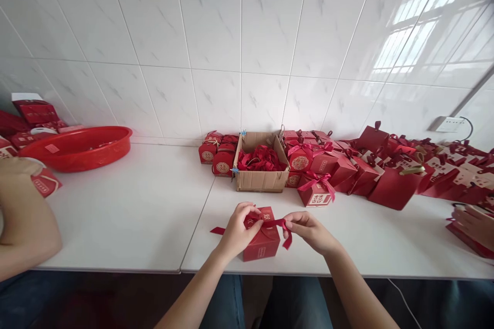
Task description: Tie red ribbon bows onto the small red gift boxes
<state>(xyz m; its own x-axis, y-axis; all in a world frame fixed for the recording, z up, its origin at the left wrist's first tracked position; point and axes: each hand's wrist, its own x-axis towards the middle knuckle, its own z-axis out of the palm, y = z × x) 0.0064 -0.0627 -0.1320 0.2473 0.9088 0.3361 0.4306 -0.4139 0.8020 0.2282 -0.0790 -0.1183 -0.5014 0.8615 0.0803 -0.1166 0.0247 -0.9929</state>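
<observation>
In front of me on the white table stands a red gift box [261, 248] with pale printed characters. A red ribbon [275, 223] runs across its top, and one tail sticks out past my left wrist. My left hand [244, 231] lies against the top of the box, thumb and fingers pinching the ribbon. Beyond the box's right side, my right hand [309, 230] pinches the ribbon's other end, which hangs down below the fingertips. The part of the ribbon under my left fingers is hidden.
A cardboard carton [262, 181] of red ribbons stands near the tiled wall. Bow-tied boxes [316, 190] and red gift bags [397, 187] crowd the right. At left are a red plastic basin [88, 157] and a person's arm [29, 216]. Another person's hand [474, 221] is far right.
</observation>
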